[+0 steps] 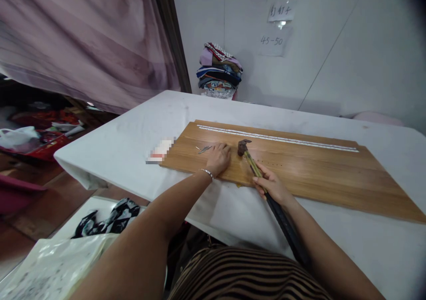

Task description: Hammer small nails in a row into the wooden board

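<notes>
My right hand is wrapped round the yellow and black handle of a claw hammer. The hammer's rusty head is close above or on a brown wooden board. To its left, my left hand rests on the board with its fingers curled down. Whatever those fingers pinch, if anything, is hidden. A small pile of loose nails lies just left of these fingers. Several small dark dots run in a row across the board, right of the hammer head.
Two white measuring strips lie along the board's far side. The white table carries the board, with a blurred-out item at its left end. Folded clothes are stacked by the wall. A patterned cloth lies lower left.
</notes>
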Tool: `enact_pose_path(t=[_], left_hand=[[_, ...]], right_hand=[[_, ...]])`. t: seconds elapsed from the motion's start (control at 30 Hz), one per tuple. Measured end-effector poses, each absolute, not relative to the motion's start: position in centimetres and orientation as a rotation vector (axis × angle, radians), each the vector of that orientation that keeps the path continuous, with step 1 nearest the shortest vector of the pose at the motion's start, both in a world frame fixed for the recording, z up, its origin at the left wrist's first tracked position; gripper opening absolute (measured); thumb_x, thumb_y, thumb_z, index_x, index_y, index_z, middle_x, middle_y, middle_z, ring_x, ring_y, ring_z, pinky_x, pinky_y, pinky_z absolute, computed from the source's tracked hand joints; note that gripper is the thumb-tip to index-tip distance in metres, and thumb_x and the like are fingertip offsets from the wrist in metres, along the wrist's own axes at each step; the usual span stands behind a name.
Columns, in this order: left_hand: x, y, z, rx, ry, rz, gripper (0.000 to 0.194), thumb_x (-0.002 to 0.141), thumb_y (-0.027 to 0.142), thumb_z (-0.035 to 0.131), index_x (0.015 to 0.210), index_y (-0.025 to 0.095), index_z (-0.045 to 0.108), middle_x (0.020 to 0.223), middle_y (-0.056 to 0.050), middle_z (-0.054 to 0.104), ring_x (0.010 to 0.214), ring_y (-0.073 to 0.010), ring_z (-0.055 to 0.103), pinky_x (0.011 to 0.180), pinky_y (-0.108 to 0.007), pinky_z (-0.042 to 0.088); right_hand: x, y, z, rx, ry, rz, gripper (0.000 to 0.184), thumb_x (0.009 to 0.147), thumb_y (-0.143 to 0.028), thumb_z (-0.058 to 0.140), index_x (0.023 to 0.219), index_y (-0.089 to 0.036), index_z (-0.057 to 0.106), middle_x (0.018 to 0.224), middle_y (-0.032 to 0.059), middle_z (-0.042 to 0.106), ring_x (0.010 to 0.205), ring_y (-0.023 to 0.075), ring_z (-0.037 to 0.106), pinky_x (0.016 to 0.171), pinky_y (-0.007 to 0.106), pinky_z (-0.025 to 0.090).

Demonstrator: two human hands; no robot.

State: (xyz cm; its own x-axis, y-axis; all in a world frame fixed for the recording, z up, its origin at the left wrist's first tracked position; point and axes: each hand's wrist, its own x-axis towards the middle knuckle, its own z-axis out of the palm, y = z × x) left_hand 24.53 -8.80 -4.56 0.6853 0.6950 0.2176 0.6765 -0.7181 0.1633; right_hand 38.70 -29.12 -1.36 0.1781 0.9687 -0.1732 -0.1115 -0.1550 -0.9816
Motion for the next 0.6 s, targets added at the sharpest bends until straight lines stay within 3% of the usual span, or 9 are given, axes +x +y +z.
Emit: enact_pose_path(t=[0.6], left_hand=[[24.58, -8.87, -4.36, 2.806, 1.152, 0.394, 0.031, 0.109, 0.027, 0.044, 0.116, 0.022, 0.073, 0.135, -0.011, 0.069, 0.125, -0.0283, 0.059, 0.108, -0.043, 0.043]], right_hand=[[38.64, -29.10, -1.21, -1.323, -0.908, 1.225, 0.101, 0.080, -0.044, 0.077, 0.167, -0.011, 0.036, 0.051, -0.0115, 0.044, 0.040, 0.0105, 0.040, 0.036, 0.023, 0.035]])
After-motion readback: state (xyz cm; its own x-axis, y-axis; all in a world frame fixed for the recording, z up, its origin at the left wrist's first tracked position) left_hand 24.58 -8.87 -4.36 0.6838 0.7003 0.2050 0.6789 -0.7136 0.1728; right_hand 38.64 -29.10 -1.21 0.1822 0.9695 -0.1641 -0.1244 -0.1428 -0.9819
